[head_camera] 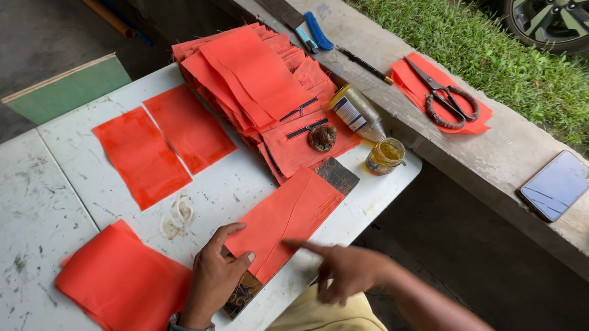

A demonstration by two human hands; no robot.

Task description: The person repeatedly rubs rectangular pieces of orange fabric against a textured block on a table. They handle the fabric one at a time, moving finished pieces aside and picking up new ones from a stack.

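A folded orange paper piece (287,216) lies on a dark patterned board (337,175) near the front edge of the white table (15,217). My left hand (215,274) rests flat on the table, its fingertips holding down the near-left end of that piece. My right hand (341,266) hovers at the table's edge, index finger stretched out and pressing the piece's lower edge. Neither hand grips anything.
A stack of orange sheets (126,289) lies left of my left hand; two single sheets (165,146) and a pile of folded orange pieces (256,82) lie further back. A glue bottle (358,113) and small jar (385,156) stand at the right edge. Scissors (448,98) and a phone (557,185) sit on the concrete ledge.
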